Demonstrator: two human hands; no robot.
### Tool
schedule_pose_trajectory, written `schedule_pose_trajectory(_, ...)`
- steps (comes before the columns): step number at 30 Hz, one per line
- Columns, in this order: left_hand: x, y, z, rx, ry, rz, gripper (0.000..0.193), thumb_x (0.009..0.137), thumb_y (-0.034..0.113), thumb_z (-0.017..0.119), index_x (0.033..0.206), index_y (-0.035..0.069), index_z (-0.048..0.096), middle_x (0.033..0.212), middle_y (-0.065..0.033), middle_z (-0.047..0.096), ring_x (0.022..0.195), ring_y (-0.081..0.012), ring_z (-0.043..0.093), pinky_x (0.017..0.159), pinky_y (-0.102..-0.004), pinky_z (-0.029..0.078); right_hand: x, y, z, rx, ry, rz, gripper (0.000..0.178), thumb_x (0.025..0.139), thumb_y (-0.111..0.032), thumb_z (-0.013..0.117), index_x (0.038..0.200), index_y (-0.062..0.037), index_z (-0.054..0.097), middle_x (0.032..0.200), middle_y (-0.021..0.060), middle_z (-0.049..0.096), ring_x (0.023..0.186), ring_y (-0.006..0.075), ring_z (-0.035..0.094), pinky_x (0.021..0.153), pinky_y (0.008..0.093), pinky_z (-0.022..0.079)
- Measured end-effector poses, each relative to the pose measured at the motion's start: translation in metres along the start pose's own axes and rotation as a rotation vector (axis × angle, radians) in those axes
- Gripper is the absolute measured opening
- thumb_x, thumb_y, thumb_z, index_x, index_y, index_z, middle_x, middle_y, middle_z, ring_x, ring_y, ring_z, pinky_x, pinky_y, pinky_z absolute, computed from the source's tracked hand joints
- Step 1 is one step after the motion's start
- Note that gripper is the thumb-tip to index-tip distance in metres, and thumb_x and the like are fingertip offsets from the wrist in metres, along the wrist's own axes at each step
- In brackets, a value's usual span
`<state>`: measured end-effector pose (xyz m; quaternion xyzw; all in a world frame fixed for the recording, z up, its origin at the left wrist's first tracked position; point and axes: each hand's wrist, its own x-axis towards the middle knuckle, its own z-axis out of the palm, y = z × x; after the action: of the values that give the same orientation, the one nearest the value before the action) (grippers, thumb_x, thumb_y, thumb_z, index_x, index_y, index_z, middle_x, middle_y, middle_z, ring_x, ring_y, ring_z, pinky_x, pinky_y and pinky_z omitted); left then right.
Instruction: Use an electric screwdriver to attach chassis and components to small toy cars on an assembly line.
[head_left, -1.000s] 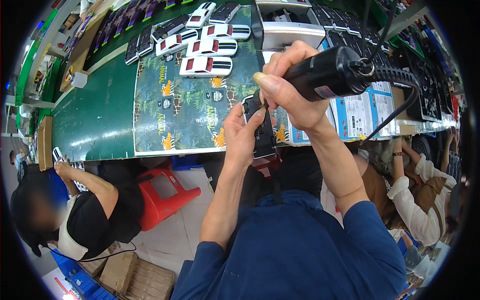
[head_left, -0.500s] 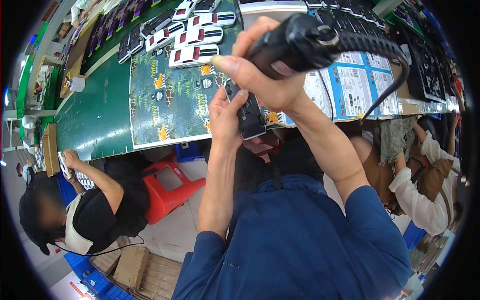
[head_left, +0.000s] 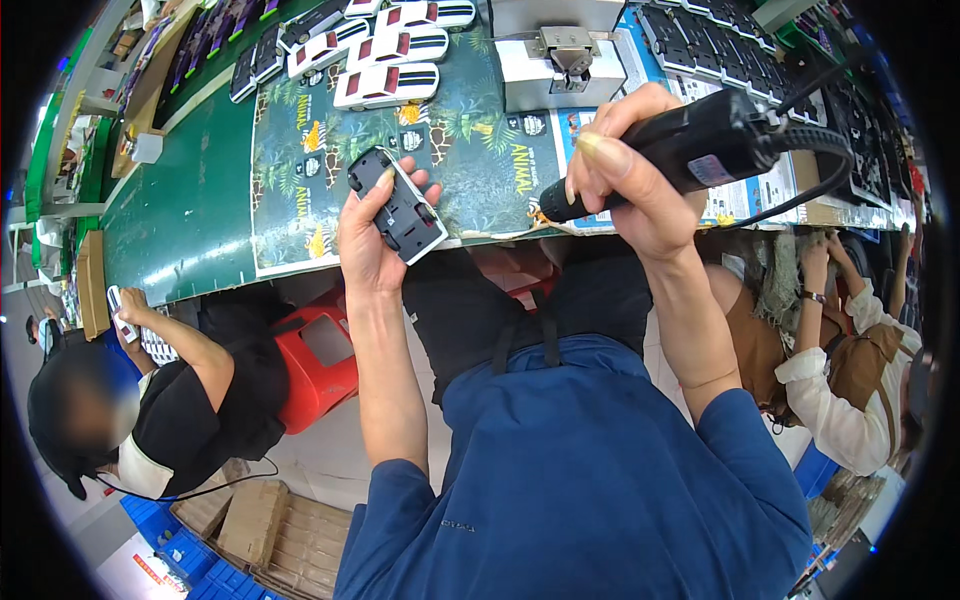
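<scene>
My left hand is closed round a toy car, turned so its black underside faces up, above the table's near edge. The thumb presses on the chassis, and a white body edge shows along its side. In my right hand is a black electric screwdriver, its nose pointing down and left. The screwdriver is apart from the car, to its right, and a thick cable runs off its back end. Several white toy cars with dark stripes stand on the table beyond my left hand.
A metal box with a small mechanism stands at the back centre. Rows of cars with black undersides lie at the far right. A printed sheet covers part of the green table. Co-workers sit on both sides; a red stool is lower left.
The screwdriver has moved right and away from the car, uncovering the metal box. My left hand has shifted left with the car, whose underside now shows more fully.
</scene>
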<state>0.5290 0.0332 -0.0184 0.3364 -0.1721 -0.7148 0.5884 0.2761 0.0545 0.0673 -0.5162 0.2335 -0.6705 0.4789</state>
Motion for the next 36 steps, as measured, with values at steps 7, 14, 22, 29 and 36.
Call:
schedule_pose_trajectory(7, -0.004, -0.005, 0.001, 0.122, -0.026, 0.061, 0.032, 0.093, 0.003, 0.057, 0.123, -0.005, 0.050, 0.116, -0.0249, 0.064, 0.101, -0.0333, 0.068, 0.092, -0.0506, 0.058, -0.006, 0.010, 0.006, -0.053, 0.015, 0.082, 0.015, 0.085, -0.006, 0.074, 0.087, -0.0007, 0.060, 0.062, 0.0046, 0.060, 0.047, 0.0086, 0.054, 0.046, 0.0214, 0.043)
schedule_pose_trajectory(14, -0.006, -0.006, 0.010, 0.131, -0.001, 0.030, 0.027, 0.096, 0.008, 0.057, 0.121, -0.001, 0.050, 0.114, -0.0244, 0.065, 0.101, -0.0335, 0.069, 0.090, -0.0519, 0.058, -0.007, 0.016, 0.007, -0.072, 0.047, 0.106, 0.015, 0.083, -0.005, 0.075, 0.086, -0.0007, 0.061, 0.062, 0.0039, 0.060, 0.047, 0.0081, 0.054, 0.045, 0.0208, 0.041)
schedule_pose_trajectory(22, -0.025, -0.006, 0.019, 0.143, -0.097, -0.044, 0.041, 0.090, -0.002, 0.059, 0.128, -0.002, 0.045, 0.127, -0.0230, 0.058, 0.116, -0.0336, 0.061, 0.096, -0.0569, 0.054, -0.001, 0.009, 0.008, -0.019, 0.038, 0.105, 0.014, 0.083, -0.004, 0.074, 0.085, -0.0005, 0.061, 0.060, 0.0039, 0.059, 0.047, 0.0088, 0.054, 0.046, 0.0215, 0.042)
schedule_pose_trajectory(29, -0.027, -0.026, 0.022, -0.048, 0.015, -0.018, 0.048, 0.086, -0.005, 0.059, 0.132, -0.002, 0.045, 0.131, -0.0233, 0.057, 0.116, -0.0393, 0.060, 0.095, -0.0510, 0.055, 0.015, -0.021, 0.018, 0.150, -0.070, -0.070, 0.012, 0.092, -0.014, 0.048, 0.098, -0.0039, 0.050, 0.064, 0.0039, 0.046, 0.050, 0.0135, 0.045, 0.054, 0.0321, 0.045)
schedule_pose_trajectory(36, -0.026, -0.031, 0.042, -0.200, 0.078, -0.017, 0.039, 0.085, -0.006, 0.060, 0.122, 0.004, 0.051, 0.112, -0.0141, 0.064, 0.098, -0.0268, 0.066, 0.087, -0.0498, 0.058, 0.006, -0.027, 0.029, 0.321, -0.164, -0.111, 0.010, 0.094, -0.013, 0.050, 0.102, -0.0070, 0.048, 0.068, 0.0053, 0.049, 0.053, 0.0157, 0.049, 0.059, 0.0354, 0.048)
